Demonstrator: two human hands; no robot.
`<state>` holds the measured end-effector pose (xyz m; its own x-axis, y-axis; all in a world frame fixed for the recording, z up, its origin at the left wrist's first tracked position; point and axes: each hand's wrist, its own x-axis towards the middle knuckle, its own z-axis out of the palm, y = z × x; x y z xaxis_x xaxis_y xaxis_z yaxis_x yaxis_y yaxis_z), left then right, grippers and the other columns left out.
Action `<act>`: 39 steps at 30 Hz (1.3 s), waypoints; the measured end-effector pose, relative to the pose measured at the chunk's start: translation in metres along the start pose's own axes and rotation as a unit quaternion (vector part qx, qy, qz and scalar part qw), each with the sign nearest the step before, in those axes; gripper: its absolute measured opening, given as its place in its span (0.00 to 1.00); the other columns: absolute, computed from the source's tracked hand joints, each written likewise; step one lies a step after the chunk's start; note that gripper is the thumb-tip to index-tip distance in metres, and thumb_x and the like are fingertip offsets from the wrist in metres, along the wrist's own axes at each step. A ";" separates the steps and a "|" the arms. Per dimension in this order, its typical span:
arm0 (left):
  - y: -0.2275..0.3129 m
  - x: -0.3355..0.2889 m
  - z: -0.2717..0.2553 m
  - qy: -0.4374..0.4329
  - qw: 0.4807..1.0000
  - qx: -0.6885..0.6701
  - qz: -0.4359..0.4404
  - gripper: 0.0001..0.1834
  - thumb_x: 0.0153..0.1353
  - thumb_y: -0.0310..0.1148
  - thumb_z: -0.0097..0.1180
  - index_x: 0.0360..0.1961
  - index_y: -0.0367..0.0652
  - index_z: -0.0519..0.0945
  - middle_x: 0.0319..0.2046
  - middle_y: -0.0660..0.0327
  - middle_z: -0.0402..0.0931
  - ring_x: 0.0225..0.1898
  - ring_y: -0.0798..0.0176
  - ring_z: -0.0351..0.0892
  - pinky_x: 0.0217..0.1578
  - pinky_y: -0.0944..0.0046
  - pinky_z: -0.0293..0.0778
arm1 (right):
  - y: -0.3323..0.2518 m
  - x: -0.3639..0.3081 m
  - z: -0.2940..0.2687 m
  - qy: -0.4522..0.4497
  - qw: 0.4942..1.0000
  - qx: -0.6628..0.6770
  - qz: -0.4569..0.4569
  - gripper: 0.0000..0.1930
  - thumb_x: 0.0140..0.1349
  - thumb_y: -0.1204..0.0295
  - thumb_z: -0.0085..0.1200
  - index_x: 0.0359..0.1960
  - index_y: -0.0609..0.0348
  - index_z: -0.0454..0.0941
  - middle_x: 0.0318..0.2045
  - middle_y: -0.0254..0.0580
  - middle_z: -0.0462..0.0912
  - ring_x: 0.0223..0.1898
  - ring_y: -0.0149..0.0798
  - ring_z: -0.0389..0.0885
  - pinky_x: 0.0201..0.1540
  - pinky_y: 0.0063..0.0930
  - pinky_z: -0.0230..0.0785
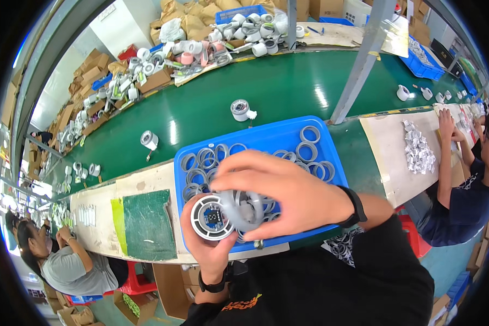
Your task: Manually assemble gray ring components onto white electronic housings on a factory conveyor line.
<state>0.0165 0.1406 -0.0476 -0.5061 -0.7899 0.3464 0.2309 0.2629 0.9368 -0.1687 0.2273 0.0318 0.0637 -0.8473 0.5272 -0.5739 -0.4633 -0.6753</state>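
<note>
My left hand (pixel 205 258) is closed round a round white housing (pixel 197 217), its open face turned up. Inside the housing sits a small dark circuit board (pixel 214 218). A grey ring (pixel 231 209), smeared by motion, is in the fingers of my right hand (pixel 290 190), just right of the housing and partly overlapping its edge in the view. Whether the ring touches the housing I cannot tell. Both hands are over a blue tray (pixel 331 152) holding many loose grey rings (pixel 308 151). My right hand hides the tray's middle.
Beyond the tray runs a green conveyor belt (pixel 201 98) carrying white housings, among them one (pixel 240 110) straight ahead. A metal post (pixel 358 70) rises behind the tray's right corner. A green mat (pixel 149 224) lies to the left. Co-workers (pixel 81 263) sit on both sides.
</note>
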 end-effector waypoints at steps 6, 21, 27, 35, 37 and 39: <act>0.003 -0.003 0.006 -0.086 0.985 -0.149 -0.015 0.42 0.42 0.35 0.72 0.56 0.35 0.61 0.51 0.45 0.68 0.48 0.51 0.76 0.47 0.57 0.74 | 0.025 -0.046 0.039 0.150 0.937 0.315 0.009 0.40 0.41 0.68 0.71 0.60 0.58 0.66 0.59 0.47 0.69 0.56 0.45 0.73 0.56 0.34 0.67; 0.004 -0.010 0.016 -0.085 0.980 -0.165 -0.064 0.45 0.44 0.38 0.70 0.59 0.33 0.59 0.54 0.46 0.65 0.52 0.52 0.74 0.51 0.57 0.71 | 0.015 -0.061 0.060 0.257 0.948 0.177 -0.070 0.32 0.44 0.71 0.69 0.53 0.63 0.71 0.56 0.67 0.68 0.53 0.61 0.74 0.52 0.42 0.70; 0.005 -0.012 0.016 -0.087 0.976 -0.184 -0.077 0.44 0.45 0.37 0.69 0.59 0.34 0.57 0.53 0.46 0.65 0.52 0.51 0.74 0.51 0.55 0.71 | 0.013 -0.064 0.064 0.263 0.947 0.170 -0.068 0.32 0.44 0.73 0.69 0.53 0.63 0.70 0.55 0.69 0.68 0.53 0.60 0.75 0.52 0.41 0.71; -0.002 -0.013 0.016 -0.087 0.975 -0.193 -0.063 0.43 0.46 0.37 0.68 0.59 0.34 0.57 0.54 0.46 0.64 0.53 0.49 0.73 0.52 0.54 0.72 | 0.010 -0.066 0.067 0.266 0.946 0.180 -0.048 0.32 0.45 0.74 0.69 0.54 0.63 0.69 0.56 0.68 0.68 0.54 0.59 0.75 0.52 0.40 0.71; -0.003 -0.014 0.016 -0.086 0.975 -0.197 -0.061 0.43 0.46 0.37 0.68 0.59 0.34 0.57 0.54 0.46 0.64 0.52 0.48 0.73 0.51 0.53 0.72 | 0.010 -0.066 0.067 0.265 0.945 0.185 -0.045 0.32 0.45 0.74 0.69 0.54 0.63 0.69 0.56 0.68 0.68 0.54 0.58 0.74 0.52 0.40 0.71; -0.005 -0.015 0.017 -0.076 0.974 -0.206 -0.052 0.43 0.46 0.37 0.68 0.59 0.34 0.57 0.54 0.47 0.64 0.52 0.49 0.73 0.51 0.53 0.72 | 0.009 -0.067 0.066 0.260 0.947 0.187 -0.037 0.32 0.45 0.75 0.68 0.54 0.63 0.69 0.56 0.68 0.68 0.55 0.58 0.74 0.53 0.40 0.70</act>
<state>0.0088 0.1603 -0.0561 -0.6546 -0.7008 0.2836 0.4704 -0.0840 0.8784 -0.1240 0.2622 -0.0438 -0.3743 -0.6118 0.6968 -0.2487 -0.6577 -0.7111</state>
